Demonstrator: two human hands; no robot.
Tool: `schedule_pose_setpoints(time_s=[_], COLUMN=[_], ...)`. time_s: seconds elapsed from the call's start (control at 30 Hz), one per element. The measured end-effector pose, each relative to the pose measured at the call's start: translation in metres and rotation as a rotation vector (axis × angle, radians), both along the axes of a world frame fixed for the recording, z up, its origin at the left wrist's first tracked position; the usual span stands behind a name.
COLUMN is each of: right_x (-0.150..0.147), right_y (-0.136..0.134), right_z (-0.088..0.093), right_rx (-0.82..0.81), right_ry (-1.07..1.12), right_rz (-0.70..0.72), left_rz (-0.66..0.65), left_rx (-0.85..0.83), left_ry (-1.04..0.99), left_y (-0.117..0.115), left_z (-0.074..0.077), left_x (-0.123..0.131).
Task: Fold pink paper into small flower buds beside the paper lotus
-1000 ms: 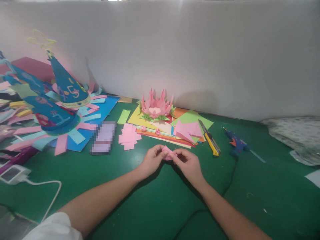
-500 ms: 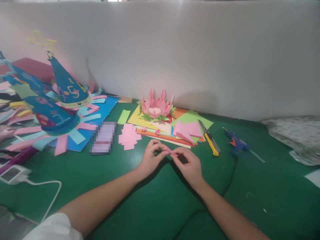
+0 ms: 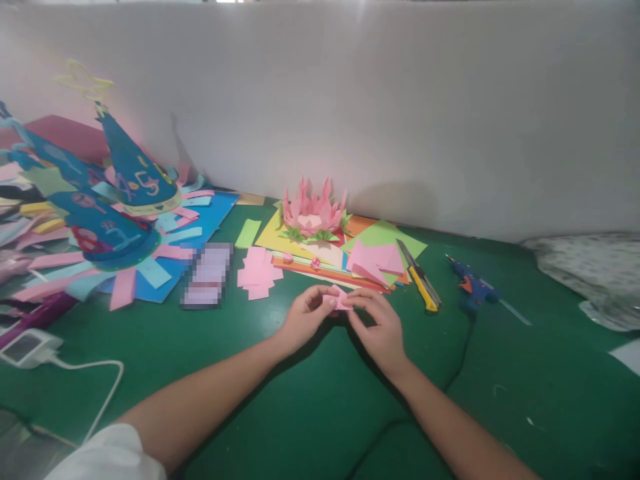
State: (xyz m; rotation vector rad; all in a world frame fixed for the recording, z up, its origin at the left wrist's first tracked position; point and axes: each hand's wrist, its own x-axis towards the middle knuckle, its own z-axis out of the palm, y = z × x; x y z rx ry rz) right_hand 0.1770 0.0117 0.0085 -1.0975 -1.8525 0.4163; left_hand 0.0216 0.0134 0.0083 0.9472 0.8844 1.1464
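Between my two hands, just above the green table, is a small folded piece of pink paper. My left hand pinches its left side with thumb and fingers. On the right side, the fingers of my right hand are closed on the same paper. Behind the hands, two small pink folded pieces sit on a stack of coloured paper. A pink paper lotus with green leaves stands on the stack. Pink paper squares lie at the stack's right end.
A yellow utility knife and a blue glue gun with its cord lie to the right. Leftward are pink paper slips, a blurred-out phone, blue cone hats and a white charger. A pale wall closes the back.
The pink paper has turned from nearly edge-on to showing a folded face toward me. My fingers have shifted slightly on it, while the things on the table have stayed put.
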Motion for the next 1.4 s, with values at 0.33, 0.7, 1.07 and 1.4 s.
schedule_pose_setpoints(time_s=[0.33,0.7,1.07,1.4], right_x=[-0.0031,-0.0040,-0.0038,-0.0034], right_y=[-0.0004,0.0009,0.0016,0.0012], right_z=[0.0013,-0.0018,-0.0009,0.0018], right_rx=[-0.017,-0.042,-0.041,-0.054], right_ry=[0.017,-0.032,-0.039,-0.054], right_rz=[0.043,0.053,0.046,0.063], left_rz=[0.083,0.049,0.052,0.044], left_rx=[0.000,-0.166,-0.116,-0.118], left_ry=[0.079,-0.056,-0.001,0.029], left_y=[0.0046,0.0051,0.0037,0.0031], left_z=[-0.0065,-0.0052,-0.0055,-0.0067], left_x=[-0.0026,-0.0024,-0.0016,-0.0008])
